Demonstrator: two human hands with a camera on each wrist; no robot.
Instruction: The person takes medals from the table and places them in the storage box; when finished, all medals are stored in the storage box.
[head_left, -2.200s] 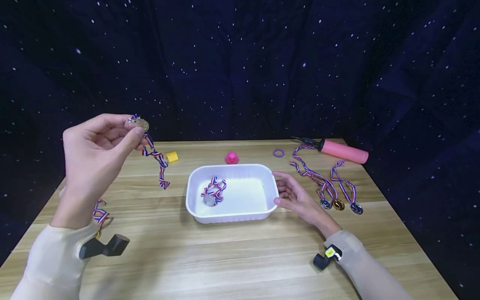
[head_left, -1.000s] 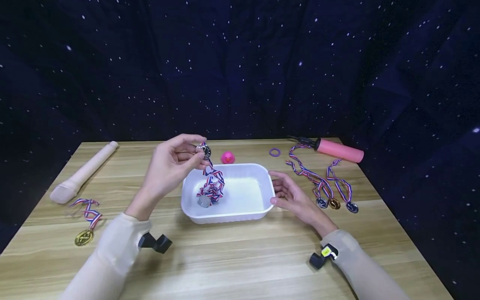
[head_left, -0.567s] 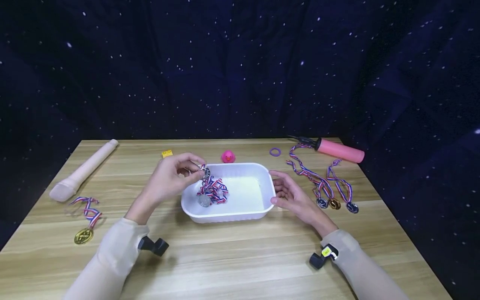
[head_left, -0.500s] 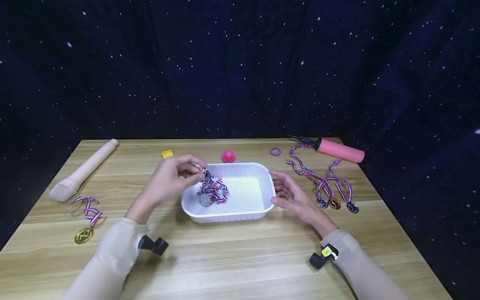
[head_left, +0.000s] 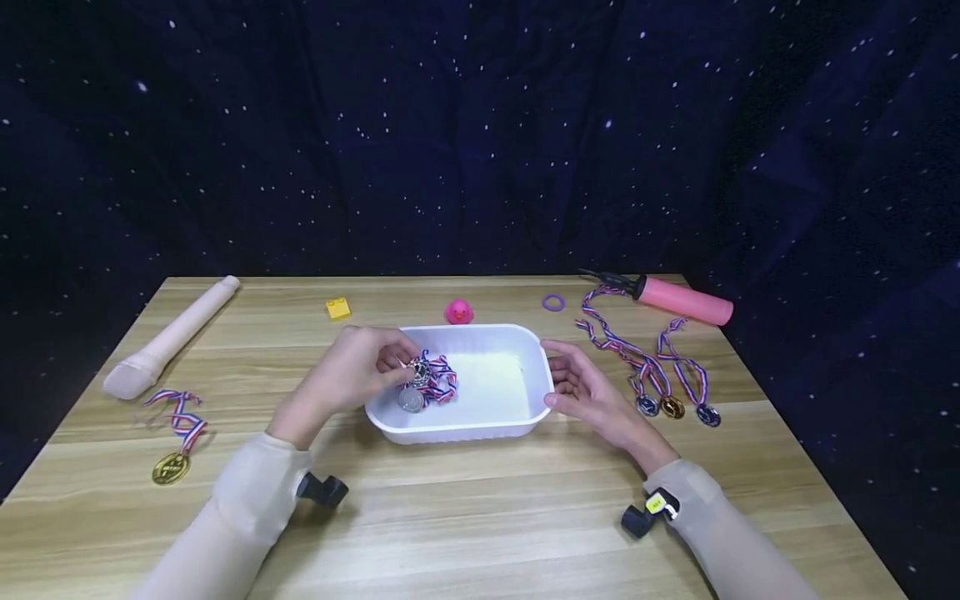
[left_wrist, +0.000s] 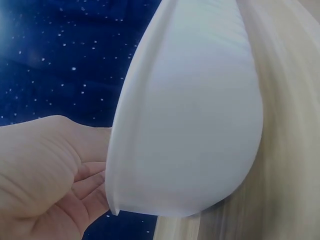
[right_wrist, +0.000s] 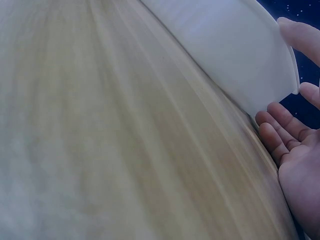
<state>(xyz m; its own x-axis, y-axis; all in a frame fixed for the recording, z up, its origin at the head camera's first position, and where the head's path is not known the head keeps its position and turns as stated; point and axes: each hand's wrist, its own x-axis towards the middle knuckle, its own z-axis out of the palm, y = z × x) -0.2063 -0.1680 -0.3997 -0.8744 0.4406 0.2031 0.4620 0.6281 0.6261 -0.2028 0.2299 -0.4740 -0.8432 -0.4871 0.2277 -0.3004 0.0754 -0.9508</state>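
A white plastic tub point(head_left: 498, 392) sits mid-table. My left hand point(head_left: 352, 371) reaches over its left end, thumb and forefinger pinching a silver medal point(head_left: 419, 372) low inside. Another silver medal point(head_left: 411, 400) lies just below it, among bunched red, white and blue ribbons point(head_left: 442, 381). In the left wrist view the tub's wall point(left_wrist: 195, 115) hides the fingertips and the medals. My right hand point(head_left: 592, 396) rests against the tub's right end, thumb and forefinger touching the rim, fingers relaxed. In the right wrist view, its other fingers point(right_wrist: 277, 137) lie loosely by the wall.
A gold medal point(head_left: 171, 468) and a pale microphone point(head_left: 172, 337) lie at left. Behind the tub are a yellow block point(head_left: 338, 308), a pink duck point(head_left: 459, 312) and a purple ring point(head_left: 553, 302). At right lie a pink pump point(head_left: 686, 301) and several ribboned medals point(head_left: 672, 407).
My left hand has carried the silver medal from the upper left over to the tub, then lowered it inside, its ribbon settling on the other one. My right hand stays at the tub's end.
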